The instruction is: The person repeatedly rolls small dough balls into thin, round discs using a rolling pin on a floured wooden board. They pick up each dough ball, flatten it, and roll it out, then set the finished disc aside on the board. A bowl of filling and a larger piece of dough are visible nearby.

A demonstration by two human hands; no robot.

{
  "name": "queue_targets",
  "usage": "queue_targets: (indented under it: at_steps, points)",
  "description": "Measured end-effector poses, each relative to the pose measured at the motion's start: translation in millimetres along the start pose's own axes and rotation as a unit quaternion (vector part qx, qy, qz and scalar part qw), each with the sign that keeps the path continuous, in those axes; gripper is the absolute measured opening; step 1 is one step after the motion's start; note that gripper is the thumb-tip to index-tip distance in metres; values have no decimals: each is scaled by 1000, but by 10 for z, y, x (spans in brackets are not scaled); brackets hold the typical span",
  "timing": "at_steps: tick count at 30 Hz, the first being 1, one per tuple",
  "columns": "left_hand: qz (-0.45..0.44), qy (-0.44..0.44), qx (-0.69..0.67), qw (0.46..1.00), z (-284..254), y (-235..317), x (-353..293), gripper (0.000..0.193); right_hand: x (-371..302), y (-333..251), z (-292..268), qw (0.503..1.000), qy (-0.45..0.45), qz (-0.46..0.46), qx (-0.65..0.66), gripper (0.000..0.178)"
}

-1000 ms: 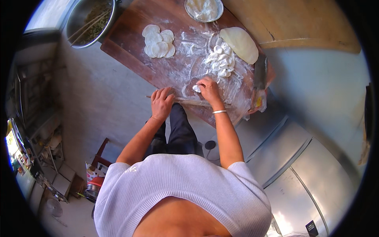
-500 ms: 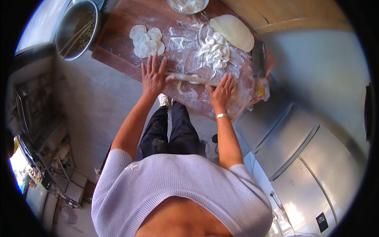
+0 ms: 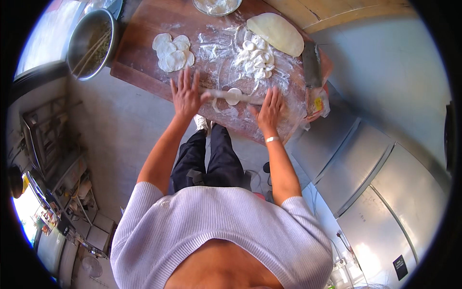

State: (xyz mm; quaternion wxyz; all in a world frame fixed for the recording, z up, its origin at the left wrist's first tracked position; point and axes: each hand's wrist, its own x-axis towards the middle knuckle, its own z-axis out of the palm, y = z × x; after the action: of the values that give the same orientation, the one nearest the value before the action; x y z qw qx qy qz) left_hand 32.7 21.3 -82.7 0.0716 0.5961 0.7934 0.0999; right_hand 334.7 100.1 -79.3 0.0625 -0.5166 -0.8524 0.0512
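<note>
Both my hands lie flat over the ends of a thin, pale rolling pin (image 3: 216, 93) on a floured wooden board (image 3: 139, 45). My left hand (image 3: 186, 98) is open, fingers stretched forward, its palm by the pin's left end. At the other end, my right hand (image 3: 270, 111) is also open with fingers extended. A small round dough wrapper (image 3: 234, 96) sits at the middle of the pin, which is blurred. Several rolled wrappers (image 3: 173, 54) overlap beyond my left hand. Beyond the right one lies a heap of small floured dough pieces (image 3: 257, 58).
A large dough slab (image 3: 276, 34) rests at the board's far right, near a dark flat blade (image 3: 312, 65) and a plastic bag (image 3: 320, 103). A flour bowl (image 3: 217, 6) stands at the far edge. Left is a metal basin (image 3: 113, 41) holding chopsticks and greenish filling.
The small wrapper shows rounder and more fully now beside the pin. Both hands stay flat at the pin's ends, and the whole view has shifted slightly.
</note>
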Motion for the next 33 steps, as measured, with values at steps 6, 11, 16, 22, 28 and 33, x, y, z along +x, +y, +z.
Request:
queue_targets:
  at_steps: [6,11,16,22,28,33]
  points:
    - [-19,-20,-18,999,-35,61,-108,89,57,39,-76,1000,8,-26,0,104]
    - [-10,4,23,1000,11,102,108,77,347,132,29,1000,29,-9,-8,103]
    - [26,51,-3,998,56,114,-588,38,-312,-63,-82,998,-27,-64,1,97]
    - [-12,99,-44,994,-66,323,-818,17,67,-582,-182,978,-90,-149,118,88]
    - [-37,65,-55,996,-30,247,-961,26,-162,-341,-126,992,-34,-95,77,93]
    - [-48,6,-45,998,-77,251,-421,61,163,25,-21,1000,4,-12,-4,99]
